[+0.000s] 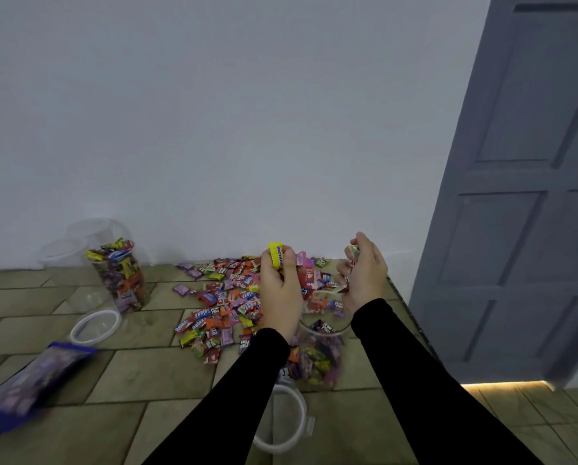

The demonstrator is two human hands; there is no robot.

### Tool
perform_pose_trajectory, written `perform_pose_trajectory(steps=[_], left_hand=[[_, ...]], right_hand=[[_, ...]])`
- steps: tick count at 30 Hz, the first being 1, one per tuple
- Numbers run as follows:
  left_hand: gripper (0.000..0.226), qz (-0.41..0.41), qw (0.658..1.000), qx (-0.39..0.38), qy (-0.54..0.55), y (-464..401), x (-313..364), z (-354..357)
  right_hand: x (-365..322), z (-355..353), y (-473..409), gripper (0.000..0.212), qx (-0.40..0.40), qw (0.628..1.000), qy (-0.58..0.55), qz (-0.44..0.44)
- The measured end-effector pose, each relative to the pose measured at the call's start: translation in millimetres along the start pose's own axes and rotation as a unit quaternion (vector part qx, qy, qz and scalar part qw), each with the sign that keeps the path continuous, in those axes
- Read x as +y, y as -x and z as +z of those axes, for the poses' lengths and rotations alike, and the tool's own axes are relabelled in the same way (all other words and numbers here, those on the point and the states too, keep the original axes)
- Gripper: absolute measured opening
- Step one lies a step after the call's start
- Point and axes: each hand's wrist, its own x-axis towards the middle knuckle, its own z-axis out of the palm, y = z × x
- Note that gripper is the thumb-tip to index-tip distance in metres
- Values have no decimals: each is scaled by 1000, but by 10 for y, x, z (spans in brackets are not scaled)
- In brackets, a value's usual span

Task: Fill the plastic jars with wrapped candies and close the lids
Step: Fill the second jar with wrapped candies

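Both hands hover above the open jar [321, 350] that stands near the person on the tiled floor [146, 370], just this side of the candy pile [233, 297]. The left hand [279, 290] holds a clenched grip on a handful of sweets, with a yellow roll of mints [276, 256] sticking up between thumb and fingers. The right hand [364, 276] is curled round a few more wrapped pieces, pale wrappers showing at its fingertips. The jar below them is part full; its mouth sits between the two black sleeves.

Far left, by the wall, a second jar [119, 273] stands heaped to the brim with no lid on. Two clear lids with white rims lie loose: one lid [94, 327] just near of that full jar, another lid [280, 417] close to the person, partly hidden by the left arm. A blue bag [29, 384] lies flat at the near left.

The candies look light, and their slick wrappers will likely slide off one another, so a loose scoop would spill; a cupped, closed handful released right over the mouth seems safest. The jars appear thin and clear, probably light enough to tip when nudged, so steadying one by its wall near the rim makes sense. The lids are best taken by their stiff white rims.
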Motion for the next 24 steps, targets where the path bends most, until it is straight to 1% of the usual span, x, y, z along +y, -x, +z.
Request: perform_pose_trajectory(steps=[5, 7, 8, 11, 14, 17, 18, 21, 24], left_hand=[[22, -13, 999, -29, -6, 82, -43, 66], [22, -17, 999, -38, -20, 80, -62, 71], [24, -18, 999, -43, -25, 78, -70, 71], [41, -29, 997, -54, -41, 77, -112, 73], [26, -20, 998, -54, -21, 102, -61, 88], [16, -30, 997, -67, 27, 118, -55, 73], [15, -23, 997, -68, 27, 124, -68, 65], [18, -38, 997, -60, 42, 128, -120, 63], [21, -37, 996, -64, 40, 126, -129, 51]], right_hand=[[-81, -19, 14, 23, -7, 999, -38, 18], [-93, -47, -10, 23, -6, 999, -36, 19], [-81, -65, -19, 23, -4, 999, -31, 18], [-28, -101, -26, 23, -1, 1000, -24, 16], [8, -108, -44, 24, -7, 1000, -21, 5], [48, -113, -58, 25, -27, 999, 19, -20], [60, -116, -65, 25, -31, 999, 25, -27], [64, -124, -75, 26, -31, 999, 23, -32], [66, -118, -58, 27, -34, 998, 36, -40]])
